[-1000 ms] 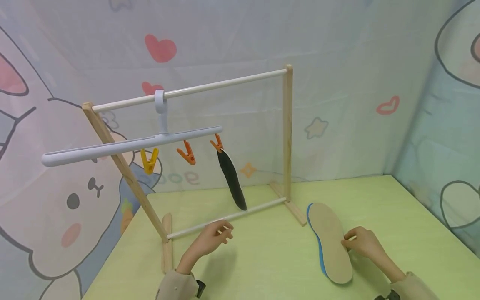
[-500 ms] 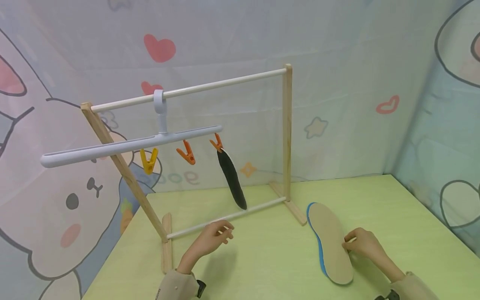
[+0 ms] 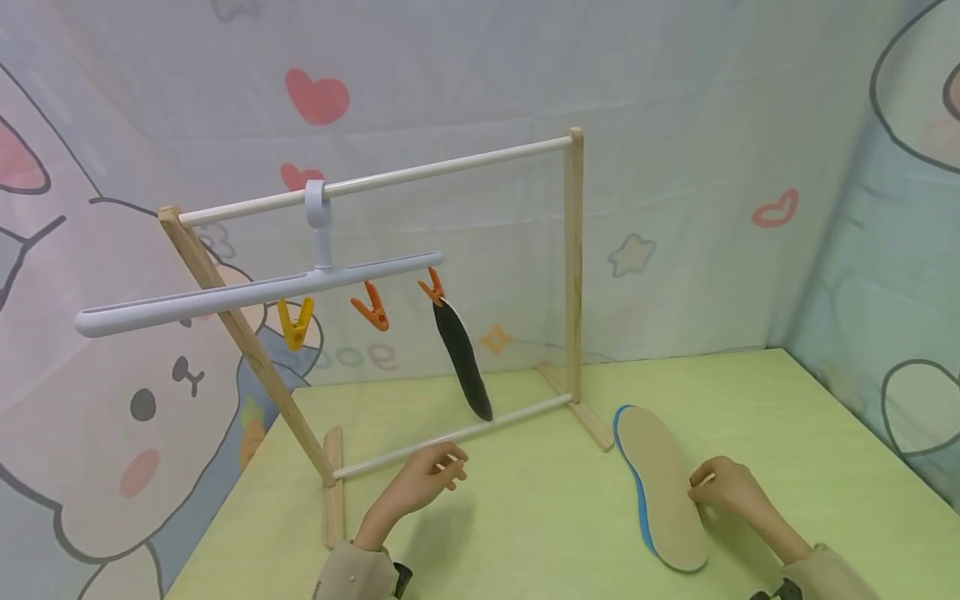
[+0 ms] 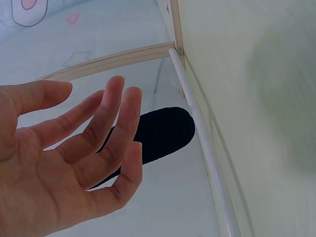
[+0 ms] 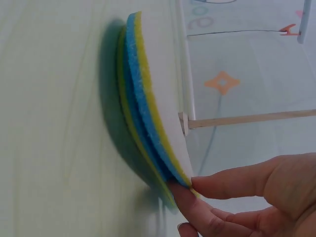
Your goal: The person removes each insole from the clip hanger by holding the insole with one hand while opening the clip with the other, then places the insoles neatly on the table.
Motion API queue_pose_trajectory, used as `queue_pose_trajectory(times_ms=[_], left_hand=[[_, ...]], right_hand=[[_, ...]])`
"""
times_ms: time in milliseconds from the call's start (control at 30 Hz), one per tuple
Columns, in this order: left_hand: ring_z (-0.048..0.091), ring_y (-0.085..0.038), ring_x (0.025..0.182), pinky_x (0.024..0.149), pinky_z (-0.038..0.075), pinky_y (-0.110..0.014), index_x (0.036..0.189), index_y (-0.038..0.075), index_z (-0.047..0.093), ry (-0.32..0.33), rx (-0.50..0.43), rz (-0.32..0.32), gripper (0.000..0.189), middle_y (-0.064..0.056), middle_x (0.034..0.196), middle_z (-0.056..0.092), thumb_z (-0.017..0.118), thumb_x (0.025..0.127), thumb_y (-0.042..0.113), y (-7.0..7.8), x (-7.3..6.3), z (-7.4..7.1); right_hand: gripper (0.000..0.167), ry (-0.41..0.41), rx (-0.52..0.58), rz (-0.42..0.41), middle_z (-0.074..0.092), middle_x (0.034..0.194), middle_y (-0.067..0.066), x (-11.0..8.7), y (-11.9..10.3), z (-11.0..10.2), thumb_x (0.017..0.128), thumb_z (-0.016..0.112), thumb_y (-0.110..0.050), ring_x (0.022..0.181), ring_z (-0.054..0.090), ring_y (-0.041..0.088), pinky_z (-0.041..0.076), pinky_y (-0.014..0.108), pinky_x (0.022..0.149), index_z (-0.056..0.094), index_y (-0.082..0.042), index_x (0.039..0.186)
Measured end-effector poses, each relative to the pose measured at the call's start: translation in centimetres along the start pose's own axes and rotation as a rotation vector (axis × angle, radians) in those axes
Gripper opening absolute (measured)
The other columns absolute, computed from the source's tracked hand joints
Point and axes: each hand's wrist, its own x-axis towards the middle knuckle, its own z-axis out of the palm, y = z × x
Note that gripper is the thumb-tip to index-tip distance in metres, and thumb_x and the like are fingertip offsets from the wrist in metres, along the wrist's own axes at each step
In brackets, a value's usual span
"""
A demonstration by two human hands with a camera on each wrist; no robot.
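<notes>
Nearest, the left hand (image 3: 423, 477) was held just in front of the lower bar (image 3: 525, 414), its fingers loosely curved and somewhat spread, nothing being gripped. Farther to the right, an edge of the insole (image 3: 663, 492) was pinched by the right hand (image 3: 723, 485), one digit being laid on top and another tucked beneath. The insole was found at the right of the surface (image 3: 540, 517), its tan face turned up and its blue side exposed; whether it was wholly supported there or slightly raised could not be told.

Beyond, the rack (image 3: 573, 275) was seen standing. From its top bar (image 3: 450, 167) a hanger (image 3: 262, 291) was hung, and by the orange clip (image 3: 432, 288) at one end a dark insole (image 3: 461, 354) was held, tilted downward. Along the hanger, a second orange clip (image 3: 377, 315) and a yellow clip (image 3: 296, 327) were left without an insole. Farthest, a printed backdrop (image 3: 697, 225) was spread.

The step in hand was judged to be the picking up of the insole. For the next move, a firm pinch and a clear lift from the surface seemed to be called for, with the left hand kept free for a clip.
</notes>
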Motion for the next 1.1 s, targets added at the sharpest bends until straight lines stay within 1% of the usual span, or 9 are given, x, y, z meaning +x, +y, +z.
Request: queue_pose_trajectory(times_ms=[133, 233, 333, 533, 700, 933, 1000, 1100], left_hand=[[0.062, -0.026, 0.071, 0.061, 0.049, -0.023, 0.106, -0.006, 0.054, 0.002, 0.004, 0.0, 0.022, -0.021, 0.09, 0.062, 0.045, 0.092, 0.009, -0.1, 0.0, 0.0], [0.062, -0.024, 0.07, 0.061, 0.049, -0.023, 0.106, -0.006, 0.054, -0.001, 0.001, -0.001, 0.023, -0.021, 0.09, 0.063, 0.045, 0.092, 0.009, -0.1, -0.1, 0.0], [0.061, -0.024, 0.07, 0.061, 0.049, -0.024, 0.107, -0.005, 0.054, -0.004, -0.009, -0.003, 0.023, -0.021, 0.09, 0.063, 0.045, 0.092, 0.01, -0.1, -0.1, 0.0], [0.061, -0.023, 0.07, 0.062, 0.049, -0.025, 0.108, -0.004, 0.053, -0.005, -0.027, -0.008, 0.024, -0.02, 0.091, 0.063, 0.046, 0.092, 0.011, -0.1, -0.2, 0.0], [0.061, -0.024, 0.07, 0.062, 0.049, -0.025, 0.108, -0.004, 0.053, -0.003, -0.023, -0.007, 0.024, -0.021, 0.091, 0.063, 0.046, 0.092, 0.011, -0.1, -0.3, 0.0], [0.061, -0.028, 0.071, 0.062, 0.049, -0.026, 0.107, -0.005, 0.054, 0.004, -0.009, -0.005, 0.023, -0.021, 0.09, 0.063, 0.046, 0.092, 0.01, -0.1, -0.4, 0.0], [0.061, -0.029, 0.071, 0.062, 0.049, -0.027, 0.108, -0.005, 0.054, 0.004, -0.011, -0.005, 0.024, -0.021, 0.09, 0.063, 0.046, 0.092, 0.011, -0.1, -0.4, 0.0], [0.062, -0.028, 0.071, 0.062, 0.05, -0.028, 0.107, -0.005, 0.054, 0.004, -0.012, -0.003, 0.023, -0.021, 0.09, 0.063, 0.046, 0.092, 0.011, -0.1, -0.3, 0.0]], right_hand=[[0.025, -0.023, 0.038, 0.026, 0.061, 0.092, 0.025, 0.1, -0.1, -0.1, 0.074, 0.061, -0.012, 0.081, 0.058, 0.033, 0.047, 0.042, 0.065, 0.061, 0.006, 0.091], [0.026, -0.036, 0.085, 0.04, 0.061, 0.092, 0.024, 0.0, -0.3, -0.2, 0.075, 0.059, -0.012, 0.081, 0.058, 0.03, 0.047, 0.04, 0.065, 0.058, 0.007, 0.094], [0.026, -0.036, 0.127, 0.034, 0.061, 0.091, 0.023, 0.0, -0.5, -0.4, 0.076, 0.059, -0.011, 0.08, 0.058, 0.027, 0.046, 0.039, 0.065, 0.057, 0.007, 0.095], [0.028, -0.051, 0.189, 0.009, 0.063, 0.087, 0.017, 0.0, -0.6, -0.5, 0.077, 0.059, -0.01, 0.077, 0.058, 0.021, 0.046, 0.037, 0.066, 0.055, 0.009, 0.098], [0.029, -0.06, 0.209, -0.011, 0.065, 0.084, 0.014, 0.2, -0.7, -0.6, 0.078, 0.059, -0.009, 0.078, 0.06, 0.022, 0.046, 0.04, 0.068, 0.053, 0.009, 0.101], [0.03, -0.061, 0.217, -0.03, 0.066, 0.085, 0.017, 0.3, -1.0, -0.7, 0.079, 0.059, -0.009, 0.08, 0.061, 0.026, 0.045, 0.046, 0.071, 0.053, 0.01, 0.101], [0.03, -0.063, 0.221, -0.035, 0.066, 0.085, 0.017, 0.3, -1.1, -0.6, 0.079, 0.059, -0.009, 0.079, 0.062, 0.026, 0.045, 0.046, 0.071, 0.053, 0.01, 0.101], [0.029, -0.068, 0.226, -0.037, 0.065, 0.085, 0.016, 0.3, -1.1, -0.6, 0.079, 0.059, -0.008, 0.079, 0.061, 0.024, 0.045, 0.046, 0.07, 0.053, 0.01, 0.101]])
